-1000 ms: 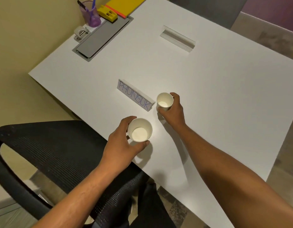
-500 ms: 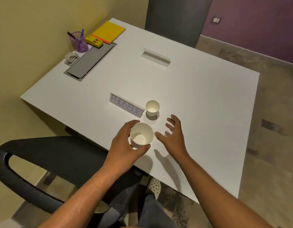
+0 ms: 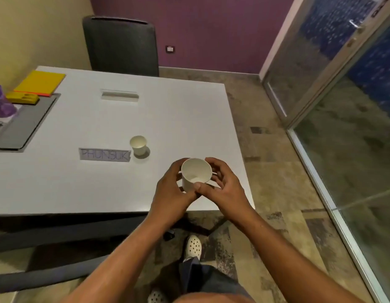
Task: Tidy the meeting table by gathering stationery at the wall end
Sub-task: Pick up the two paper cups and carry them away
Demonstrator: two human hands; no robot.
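Observation:
Both hands cradle a white paper cup (image 3: 195, 174) above the table's near right corner. My left hand (image 3: 171, 190) wraps its left side and my right hand (image 3: 222, 185) closes around its right side. A second, smaller paper cup (image 3: 138, 145) stands on the white table (image 3: 185, 119) beside a name card (image 3: 104, 154). At the wall end lie a yellow notebook (image 3: 39, 82), a yellow stapler (image 3: 23, 98), a purple pen holder (image 3: 2, 107) and a grey pad (image 3: 23, 122).
A clear acrylic stand (image 3: 119, 95) sits mid-table. A dark chair (image 3: 122, 45) stands at the far side against the purple wall. Glass doors (image 3: 343, 95) run along the right. My white shoe (image 3: 193, 247) rests on the patterned floor below.
The view has swung right. My right hand has let go of the smaller cup, which stays on the table, and has joined my left hand on the larger cup, now lifted.

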